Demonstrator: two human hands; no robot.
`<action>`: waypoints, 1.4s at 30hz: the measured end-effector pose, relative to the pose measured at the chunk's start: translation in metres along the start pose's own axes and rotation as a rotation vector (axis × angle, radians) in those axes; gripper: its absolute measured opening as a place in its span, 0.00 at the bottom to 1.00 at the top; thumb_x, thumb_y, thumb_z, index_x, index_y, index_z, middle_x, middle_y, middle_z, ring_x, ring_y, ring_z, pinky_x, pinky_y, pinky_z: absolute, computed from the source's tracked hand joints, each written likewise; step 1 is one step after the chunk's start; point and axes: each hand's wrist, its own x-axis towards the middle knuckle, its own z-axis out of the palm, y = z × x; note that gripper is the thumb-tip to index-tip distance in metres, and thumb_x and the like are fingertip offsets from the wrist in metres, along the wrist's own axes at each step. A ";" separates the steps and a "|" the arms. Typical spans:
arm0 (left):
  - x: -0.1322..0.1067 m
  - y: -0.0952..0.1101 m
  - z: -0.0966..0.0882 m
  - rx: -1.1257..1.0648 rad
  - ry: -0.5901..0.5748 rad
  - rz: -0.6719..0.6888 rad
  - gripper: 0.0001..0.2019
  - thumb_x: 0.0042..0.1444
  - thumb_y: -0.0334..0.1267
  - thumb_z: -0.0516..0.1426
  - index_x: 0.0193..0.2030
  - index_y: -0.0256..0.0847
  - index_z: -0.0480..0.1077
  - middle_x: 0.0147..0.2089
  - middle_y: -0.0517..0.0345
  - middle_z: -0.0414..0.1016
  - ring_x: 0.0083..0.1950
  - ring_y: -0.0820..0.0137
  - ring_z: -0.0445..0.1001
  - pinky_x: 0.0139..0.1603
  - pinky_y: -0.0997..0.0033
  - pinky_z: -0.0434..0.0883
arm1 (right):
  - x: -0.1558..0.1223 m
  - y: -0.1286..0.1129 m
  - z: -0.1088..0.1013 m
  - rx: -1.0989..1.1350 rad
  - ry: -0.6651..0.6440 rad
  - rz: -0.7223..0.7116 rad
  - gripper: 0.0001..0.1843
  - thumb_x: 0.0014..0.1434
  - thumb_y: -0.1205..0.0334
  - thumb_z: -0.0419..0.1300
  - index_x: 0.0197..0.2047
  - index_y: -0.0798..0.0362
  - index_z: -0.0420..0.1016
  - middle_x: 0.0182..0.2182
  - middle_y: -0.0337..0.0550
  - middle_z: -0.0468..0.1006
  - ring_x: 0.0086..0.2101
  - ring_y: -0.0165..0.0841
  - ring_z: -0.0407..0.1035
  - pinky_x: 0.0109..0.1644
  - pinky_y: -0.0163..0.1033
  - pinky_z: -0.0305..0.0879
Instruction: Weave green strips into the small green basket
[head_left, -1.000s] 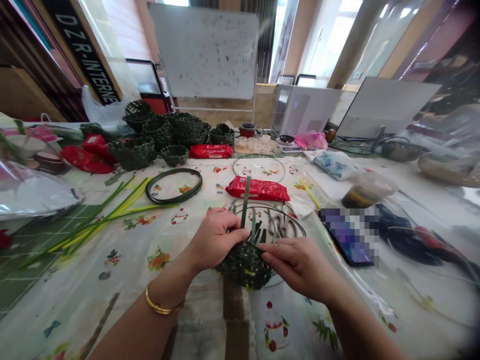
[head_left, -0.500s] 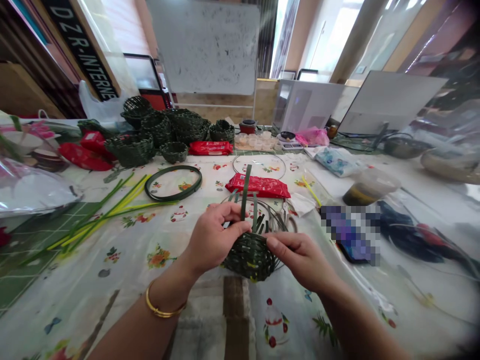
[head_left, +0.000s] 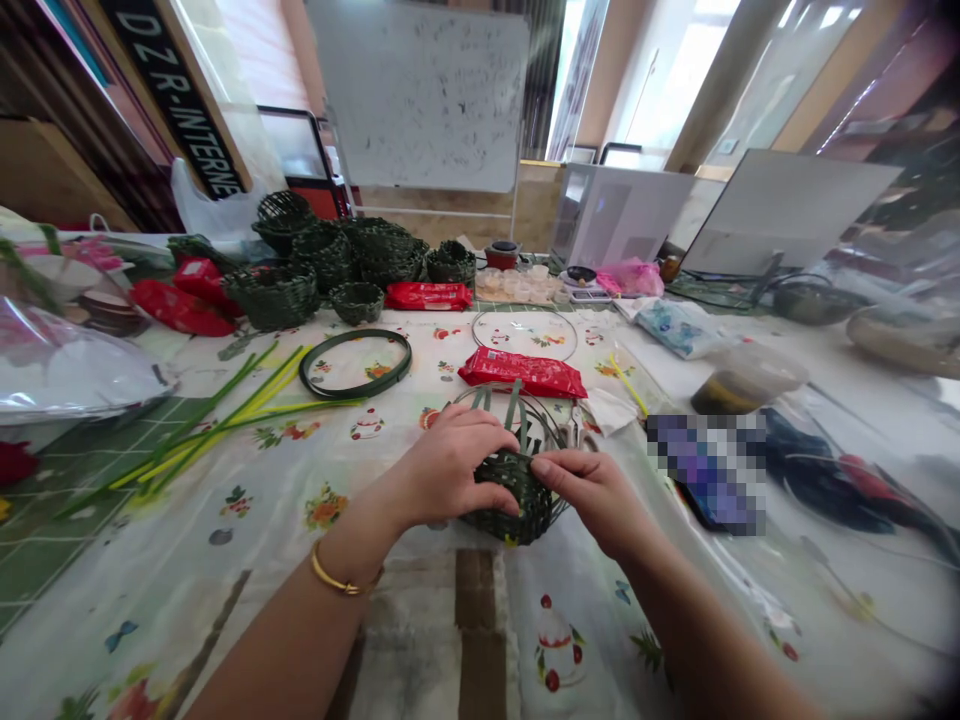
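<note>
A small half-woven dark green basket (head_left: 516, 500) rests on the flowered tablecloth (head_left: 262, 520) in front of me, loose strips standing up from its rim. My left hand (head_left: 450, 465) wraps over its left side, fingers curled on the weave. My right hand (head_left: 589, 492) pinches the right rim with thumb and fingers. A thin wire ring (head_left: 555, 425) lies under and behind the basket.
Finished green baskets (head_left: 330, 265) are stacked at the back left. Green and yellow strips (head_left: 217, 420) and a green hoop (head_left: 355, 362) lie left. Red packets (head_left: 523, 372), a blurred phone (head_left: 709, 465) and bags sit right. A whiteboard (head_left: 427, 95) stands behind.
Both hands have pushed the basket down and slightly away. The tall upright strip now stands much lower. My left hand has closed further over the rim.
</note>
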 end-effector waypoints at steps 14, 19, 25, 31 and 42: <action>-0.001 -0.005 0.009 0.098 0.049 0.047 0.18 0.51 0.52 0.60 0.40 0.40 0.72 0.36 0.54 0.76 0.45 0.62 0.72 0.50 0.61 0.62 | 0.004 0.002 -0.001 0.064 -0.032 0.031 0.19 0.52 0.47 0.63 0.32 0.55 0.81 0.25 0.40 0.77 0.28 0.31 0.67 0.35 0.37 0.64; -0.007 -0.019 -0.001 0.133 0.121 -0.009 0.36 0.45 0.54 0.63 0.60 0.46 0.60 0.67 0.45 0.56 0.70 0.51 0.47 0.67 0.45 0.44 | 0.002 0.008 -0.004 -0.003 0.162 -0.117 0.17 0.53 0.47 0.62 0.35 0.53 0.82 0.29 0.42 0.80 0.31 0.36 0.71 0.37 0.40 0.67; -0.010 -0.026 -0.003 0.082 0.042 -0.074 0.33 0.43 0.41 0.67 0.57 0.46 0.63 0.62 0.46 0.62 0.62 0.56 0.63 0.58 0.56 0.63 | 0.006 0.017 -0.009 -0.120 0.175 -0.276 0.16 0.55 0.49 0.61 0.38 0.52 0.82 0.32 0.45 0.82 0.32 0.38 0.73 0.37 0.41 0.70; -0.009 -0.028 0.008 0.342 0.221 0.075 0.16 0.56 0.36 0.59 0.51 0.46 0.68 0.49 0.52 0.74 0.48 0.63 0.72 0.54 0.57 0.59 | 0.012 0.013 -0.016 -0.187 0.045 -0.162 0.17 0.55 0.48 0.59 0.35 0.53 0.80 0.25 0.41 0.77 0.28 0.34 0.70 0.33 0.37 0.67; -0.022 -0.033 0.026 0.021 0.672 0.120 0.30 0.52 0.41 0.58 0.60 0.43 0.52 0.57 0.41 0.64 0.61 0.56 0.63 0.57 0.51 0.63 | 0.019 0.031 -0.010 -0.288 -0.235 -0.089 0.20 0.58 0.48 0.55 0.28 0.55 0.77 0.19 0.35 0.68 0.23 0.28 0.61 0.27 0.33 0.58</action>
